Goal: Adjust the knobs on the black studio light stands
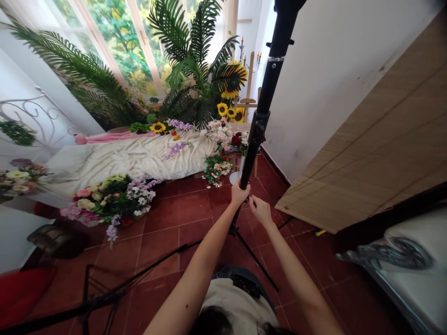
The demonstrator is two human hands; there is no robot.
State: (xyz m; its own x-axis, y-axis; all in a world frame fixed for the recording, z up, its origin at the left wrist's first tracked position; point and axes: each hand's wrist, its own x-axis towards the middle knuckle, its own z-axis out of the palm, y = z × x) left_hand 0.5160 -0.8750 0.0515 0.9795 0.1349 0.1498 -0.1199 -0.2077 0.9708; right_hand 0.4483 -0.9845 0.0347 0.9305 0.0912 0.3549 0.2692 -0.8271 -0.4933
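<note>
A tall black light stand rises at a slant in front of me, its upper end running out of the top of the picture. Wrapped round its pole, below a black clamp collar, is my left hand. Just right of the pole and slightly lower, my right hand has its fingers pinched together at a small dark part on the stand's side, which looks like a knob and is mostly hidden. Below my hands the stand's legs spread over the red tiled floor.
A bed with a cream blanket lies ahead on the left, with flower bunches at its near side. Palm leaves and sunflowers stand by the window. Another black stand lies low at left. A bamboo blind hangs at right.
</note>
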